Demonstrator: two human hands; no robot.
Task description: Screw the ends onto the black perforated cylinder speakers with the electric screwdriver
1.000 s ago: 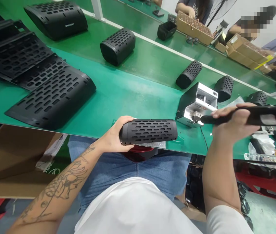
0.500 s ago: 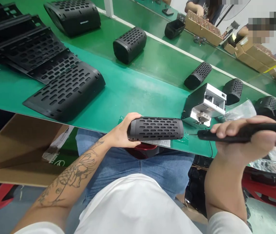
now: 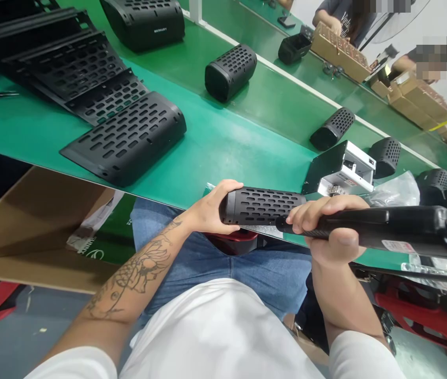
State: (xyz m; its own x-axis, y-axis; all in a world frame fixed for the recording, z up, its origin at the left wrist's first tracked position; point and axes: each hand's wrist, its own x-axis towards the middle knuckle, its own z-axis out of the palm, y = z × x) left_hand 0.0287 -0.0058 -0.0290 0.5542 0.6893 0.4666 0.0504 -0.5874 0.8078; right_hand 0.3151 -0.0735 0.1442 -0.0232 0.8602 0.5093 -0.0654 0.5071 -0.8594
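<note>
My left hand is wrapped round the left end of a black perforated speaker housing, which lies at the table's front edge with its slotted face up. In my right hand is a black electric screwdriver, its fingers closed round the body. The screwdriver's nose is at the lower right part of the housing; its bit is hidden, so I cannot tell whether it touches a screw. Behind my right hand stands a silver and black screw feeder.
Slotted black panels lie overlapped at the left. Along the back stand several black housings. A clear plastic bag rests right of the feeder. Below the table sits an open cardboard box. Co-workers sit across, by cardboard trays.
My right hand has brought the screwdriver leftward from beside the feeder onto the housing. My left hand keeps its hold on the housing. The whole view has shifted slightly.
</note>
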